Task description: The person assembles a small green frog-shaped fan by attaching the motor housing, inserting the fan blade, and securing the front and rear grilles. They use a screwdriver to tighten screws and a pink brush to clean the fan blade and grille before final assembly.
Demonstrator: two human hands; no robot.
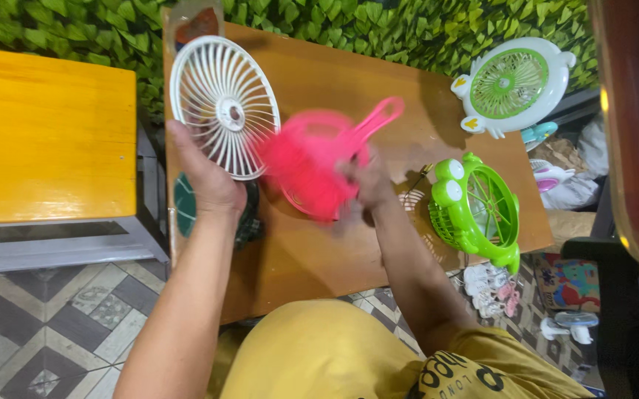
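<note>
A: What sits at the middle of the scene?

B: A pink fan housing (312,159), blurred by motion, held just above the brown wooden table (319,251). Its long looped handle points toward two o'clock.

A: Who holds it?

B: The right hand (367,185) is wrapped around its lower right edge, fingers closed on the plastic. Its exact shape is too smeared to read.

A: And the other hand?

B: The left hand (212,181) sits at nine o'clock from the pink piece, gripping the lower rim of a white round fan grille (223,107). The grille stands tilted up, its spokes facing the camera, and its right edge meets the pink housing or overlaps it; I cannot tell which.

A: What lies farther out?

B: At three o'clock from the pink piece, a bright green frog-shaped fan (474,210) rests on the table's right end, near the right wrist. At one o'clock, well apart, a white fan with a green grille (513,85) lies at the table's far corner. At nine o'clock, beyond the white grille, stands a yellow table (46,133). A leafy green wall (408,26) runs along twelve o'clock. Patterned floor tiles (60,325) show at seven o'clock, and small shoes (489,288) lie on the floor at five o'clock.
</note>
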